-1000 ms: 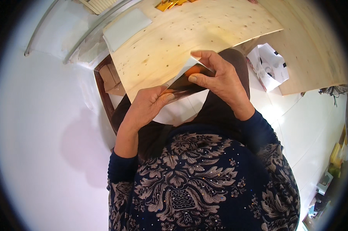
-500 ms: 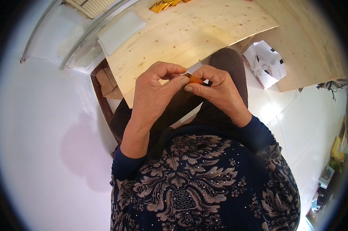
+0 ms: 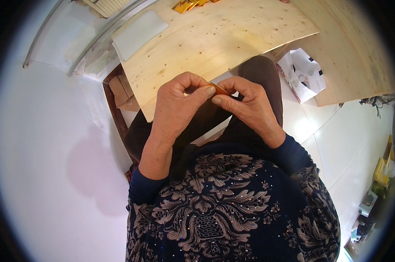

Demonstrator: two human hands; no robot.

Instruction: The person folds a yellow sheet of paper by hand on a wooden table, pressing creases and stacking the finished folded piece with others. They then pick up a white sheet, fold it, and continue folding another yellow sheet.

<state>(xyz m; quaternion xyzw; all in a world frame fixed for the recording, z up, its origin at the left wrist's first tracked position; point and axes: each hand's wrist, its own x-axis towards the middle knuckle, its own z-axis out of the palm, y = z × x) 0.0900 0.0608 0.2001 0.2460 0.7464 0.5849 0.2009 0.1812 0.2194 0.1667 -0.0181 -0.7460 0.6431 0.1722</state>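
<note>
Between both sets of fingertips is a small flat orange-gold piece [image 3: 219, 89], perhaps foil or shiny card; its exact kind I cannot make out. My left hand [image 3: 179, 100] pinches its left end between thumb and forefinger. On its right end, my right hand [image 3: 249, 103] closes with thumb and fingers. Both hands hover above my lap, just off the near edge of the wooden board table [image 3: 215, 39]. Several similar gold-orange pieces [image 3: 189, 5] lie in a loose pile at the far side of the table.
A pale sheet [image 3: 140, 34] rests at the table's left corner. Under that side sits an open box with brown cardboard [image 3: 122, 91]. Right of my knee, a white paper bag [image 3: 303, 76] stands on the tiled floor. Assorted items [image 3: 372, 192] line the far right.
My fingers have shifted slightly on the orange-gold piece, which now shows tilted and narrower. Both hands stay nearly in place.
</note>
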